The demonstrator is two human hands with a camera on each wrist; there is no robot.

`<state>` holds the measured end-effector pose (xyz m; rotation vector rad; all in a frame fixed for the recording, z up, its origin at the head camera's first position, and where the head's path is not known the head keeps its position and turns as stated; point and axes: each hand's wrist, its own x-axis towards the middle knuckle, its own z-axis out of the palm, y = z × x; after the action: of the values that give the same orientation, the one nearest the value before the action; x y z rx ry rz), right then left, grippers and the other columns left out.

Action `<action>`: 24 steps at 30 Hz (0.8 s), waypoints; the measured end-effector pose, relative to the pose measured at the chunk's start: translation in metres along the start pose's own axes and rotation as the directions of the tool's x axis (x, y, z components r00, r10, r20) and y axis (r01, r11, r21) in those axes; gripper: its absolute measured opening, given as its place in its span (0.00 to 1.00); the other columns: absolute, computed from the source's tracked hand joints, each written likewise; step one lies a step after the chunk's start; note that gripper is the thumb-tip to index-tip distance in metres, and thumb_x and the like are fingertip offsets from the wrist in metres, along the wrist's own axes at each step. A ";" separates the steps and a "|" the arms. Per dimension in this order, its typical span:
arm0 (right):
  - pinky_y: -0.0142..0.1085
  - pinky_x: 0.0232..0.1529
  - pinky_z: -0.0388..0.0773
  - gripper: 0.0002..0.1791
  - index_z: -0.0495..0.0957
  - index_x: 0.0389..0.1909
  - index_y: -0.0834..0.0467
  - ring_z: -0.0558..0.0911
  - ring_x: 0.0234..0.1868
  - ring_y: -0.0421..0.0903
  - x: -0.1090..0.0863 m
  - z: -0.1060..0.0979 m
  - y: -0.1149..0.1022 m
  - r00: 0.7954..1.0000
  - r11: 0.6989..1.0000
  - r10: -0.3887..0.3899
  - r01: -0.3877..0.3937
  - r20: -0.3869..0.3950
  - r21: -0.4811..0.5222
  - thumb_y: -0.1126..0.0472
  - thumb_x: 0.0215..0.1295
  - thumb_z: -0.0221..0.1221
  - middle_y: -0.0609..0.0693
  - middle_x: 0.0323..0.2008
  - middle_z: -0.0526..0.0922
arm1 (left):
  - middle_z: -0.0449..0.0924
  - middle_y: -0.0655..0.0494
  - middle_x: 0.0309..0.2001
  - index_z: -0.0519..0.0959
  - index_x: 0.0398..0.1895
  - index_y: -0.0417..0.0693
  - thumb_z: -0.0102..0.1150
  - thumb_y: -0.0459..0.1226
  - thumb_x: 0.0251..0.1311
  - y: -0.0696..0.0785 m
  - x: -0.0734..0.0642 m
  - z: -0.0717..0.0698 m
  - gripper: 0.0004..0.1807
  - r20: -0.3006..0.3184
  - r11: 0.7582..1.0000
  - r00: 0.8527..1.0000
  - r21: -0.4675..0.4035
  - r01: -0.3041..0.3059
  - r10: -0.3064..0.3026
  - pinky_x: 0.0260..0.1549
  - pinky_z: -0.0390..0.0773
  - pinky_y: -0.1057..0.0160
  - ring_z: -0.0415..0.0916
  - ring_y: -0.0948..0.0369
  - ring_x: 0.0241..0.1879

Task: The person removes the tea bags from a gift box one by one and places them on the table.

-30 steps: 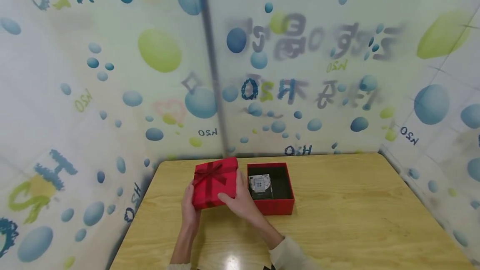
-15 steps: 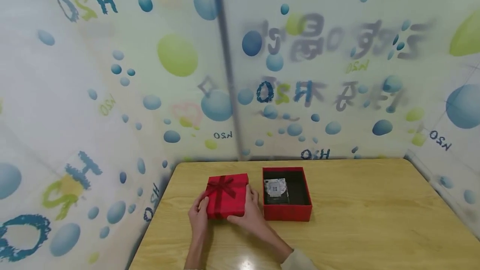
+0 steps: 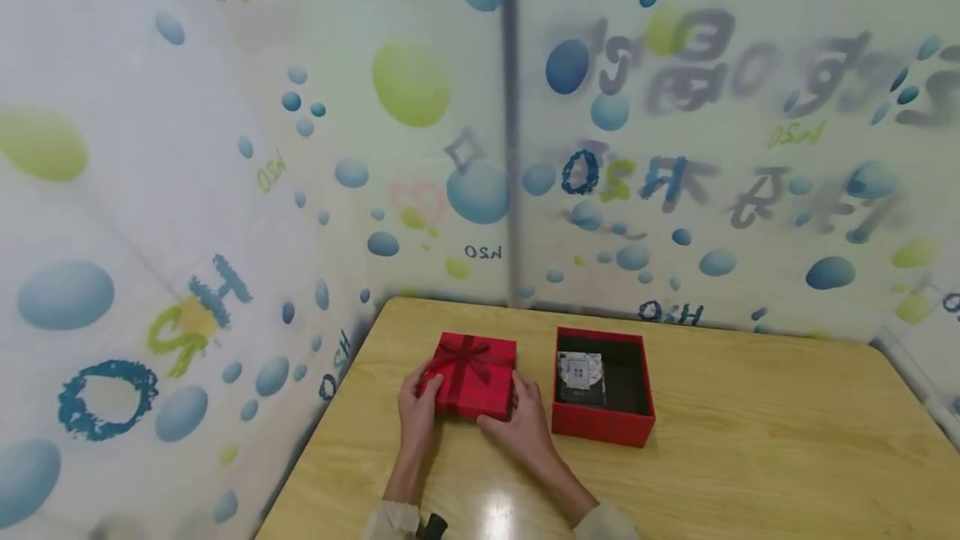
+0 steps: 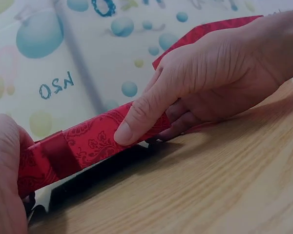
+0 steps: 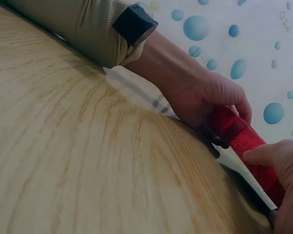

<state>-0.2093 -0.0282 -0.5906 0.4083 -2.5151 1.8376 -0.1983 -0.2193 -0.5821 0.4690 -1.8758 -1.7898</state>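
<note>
red lid (image 3: 485, 387), over the table (image 3: 757, 440) at nine o'clock of the open box (image 3: 603, 427). grip: left hand (image 3: 417, 407) and right hand (image 3: 527, 427) grasp it at eight and four o'clock. probably light, stiff card; hold by its walls, not the bow (image 3: 467, 357).

In the head view, the worktop (image 3: 750, 423) is evenly lit, and white glare (image 3: 497, 513) is reflected nearer the person than the lid (image 3: 474, 377); grey lettering (image 3: 708, 40) beyond it is blurred. Wrist views are dimmer, with shadow (image 4: 171, 152) cast under the lid.
</note>
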 end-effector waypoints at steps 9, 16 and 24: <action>0.57 0.64 0.74 0.56 0.63 0.75 0.73 0.70 0.67 0.63 0.006 0.007 0.000 0.999 0.988 -0.041 0.043 0.016 -0.146 0.51 0.50 0.79 0.67 0.68 0.70 | 0.84 0.39 0.56 0.83 0.61 0.37 0.65 0.27 0.63 -0.010 0.006 -0.004 0.21 -0.055 0.984 0.995 0.158 -0.078 0.088 0.62 0.72 0.57 0.77 0.46 0.61; 0.55 0.58 0.77 0.53 0.63 0.75 0.73 0.75 0.60 0.61 0.011 0.010 -0.001 0.998 0.992 -0.067 0.068 0.017 -0.110 0.54 0.54 0.76 0.69 0.70 0.71 | 0.84 0.42 0.59 0.84 0.62 0.40 0.65 0.29 0.62 -0.008 0.012 -0.004 0.23 -0.065 0.981 0.994 0.178 -0.074 0.087 0.64 0.72 0.54 0.78 0.49 0.64; 0.54 0.57 0.77 0.51 0.64 0.75 0.70 0.77 0.57 0.56 0.009 0.016 0.002 0.994 0.977 -0.106 0.105 0.005 -0.185 0.53 0.56 0.76 0.65 0.70 0.72 | 0.82 0.37 0.61 0.81 0.63 0.34 0.64 0.27 0.62 -0.013 0.010 -0.006 0.24 -0.047 0.973 0.992 0.208 -0.105 0.117 0.66 0.71 0.46 0.76 0.44 0.65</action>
<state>-0.2161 -0.0440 -0.5962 0.5193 -2.5764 1.5503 -0.2042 -0.2311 -0.5936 0.4746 -2.0132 -1.5023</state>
